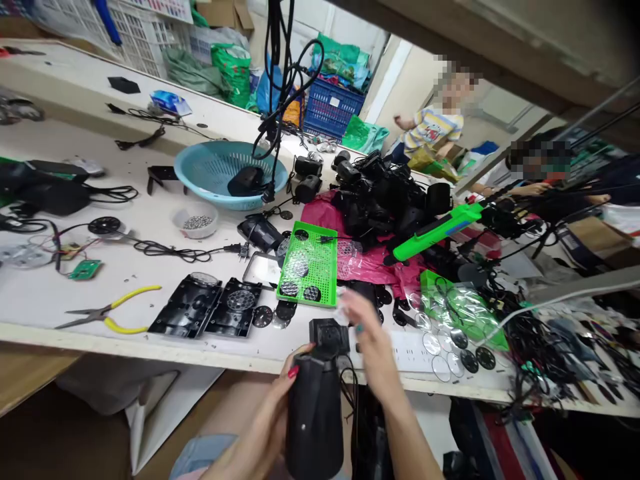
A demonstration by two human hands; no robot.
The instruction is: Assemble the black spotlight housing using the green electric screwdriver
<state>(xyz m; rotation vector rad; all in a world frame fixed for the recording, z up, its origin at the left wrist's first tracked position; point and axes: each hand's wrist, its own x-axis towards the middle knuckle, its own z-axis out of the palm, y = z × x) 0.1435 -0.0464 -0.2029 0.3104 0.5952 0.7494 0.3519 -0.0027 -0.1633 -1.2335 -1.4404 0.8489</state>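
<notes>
Housing (315, 407) matte black, bottle-shaped, gripped by left hand (270, 417); right hand (370, 337) blurred above, grip unclear. Beyond: cluttered white bench (140, 267).

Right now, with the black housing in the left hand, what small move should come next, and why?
Probably bring the right hand down onto the square top of the black housing. The left hand grips the body, and the right hand is blurred just beside that top end.

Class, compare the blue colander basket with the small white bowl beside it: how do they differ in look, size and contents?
The blue colander basket is wide, with slotted walls; the small white bowl is much smaller and solid-walled. The basket holds a black device; the bowl holds small metal screws. Both are round, open-topped and stand upright on the white workbench.
</notes>
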